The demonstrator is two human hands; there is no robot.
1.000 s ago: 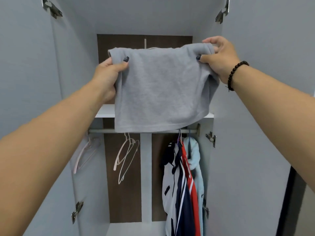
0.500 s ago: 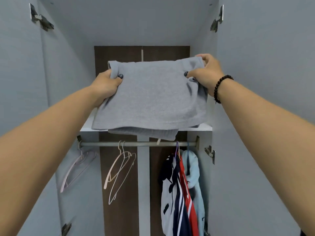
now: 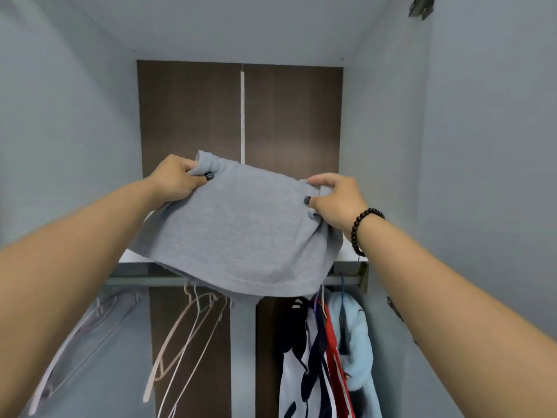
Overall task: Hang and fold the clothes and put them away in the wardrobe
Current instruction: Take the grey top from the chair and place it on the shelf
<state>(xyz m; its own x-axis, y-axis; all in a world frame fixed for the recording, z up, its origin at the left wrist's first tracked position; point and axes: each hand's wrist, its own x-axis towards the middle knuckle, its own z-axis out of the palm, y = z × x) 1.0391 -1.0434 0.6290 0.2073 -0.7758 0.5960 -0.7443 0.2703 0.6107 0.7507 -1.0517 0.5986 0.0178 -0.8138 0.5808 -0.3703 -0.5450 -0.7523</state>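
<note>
A folded grey garment (image 3: 244, 236) lies partly on the white upper shelf (image 3: 354, 257) of the open wardrobe, its front edge hanging over the shelf's lip. My left hand (image 3: 176, 179) grips the garment's far left corner, thumb on top. At the far right corner, my right hand (image 3: 336, 202), with a dark bead bracelet on the wrist, pinches the cloth. Both arms reach up and forward into the wardrobe.
Below the shelf runs a metal rail (image 3: 144, 280). Empty pale hangers (image 3: 187, 333) hang at left and middle. A white, navy and red garment (image 3: 313, 363) and a light blue one (image 3: 357, 351) hang at right. Grey doors stand open on both sides.
Both hands have carried the grey garment forward and down onto the upper shelf. It hung upright in the air before and now lies nearly flat. The view has tilted upward.
</note>
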